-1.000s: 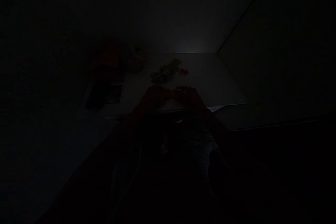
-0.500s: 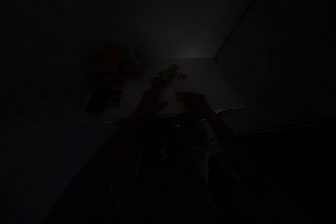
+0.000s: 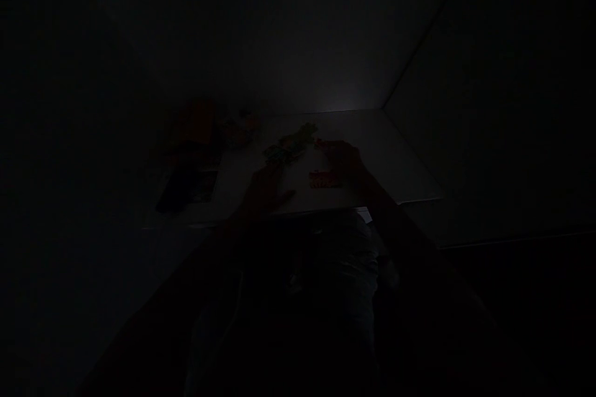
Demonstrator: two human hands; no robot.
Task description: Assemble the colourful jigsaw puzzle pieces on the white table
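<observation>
Very dim; fine detail mostly lost in shadow. Seen from head camera, over a white table [image 3: 400,167] set against a pale wall [image 3: 298,43].

Right hand [image 3: 343,156]: reaching forward over table, fingers bent, fingertips at a small red cluster [image 3: 320,144] just right of the green pile. Touching or nearly so; cannot tell whether grasping it or merely in contact.

Left hand [image 3: 265,189]: resting low at the near side of table, released, thumb spread well apart from fingers. Fingertips just beside the near left end of the pile; cannot tell whether in contact.

Red-orange toothed piece [image 3: 325,180]: lying on table between both hands, nearer the right one, below and to the left of its palm. Showing a row of small notches along the near edge. Too dark to identify further.

Green pile [image 3: 291,144]: spread diagonally in mid-table, beyond the left hand, brighter yellow-green at far right end, darker green at near left end, with a dull orange patch in the middle. Apparently of many small pieces; too dark to count.

At left side of table: an orange box-like object [image 3: 198,123] at the back, a mottled orange and pale bundle [image 3: 239,130] just right of it, a dark printed sheet [image 3: 205,186] nearer, partly under a black object [image 3: 173,193].
</observation>
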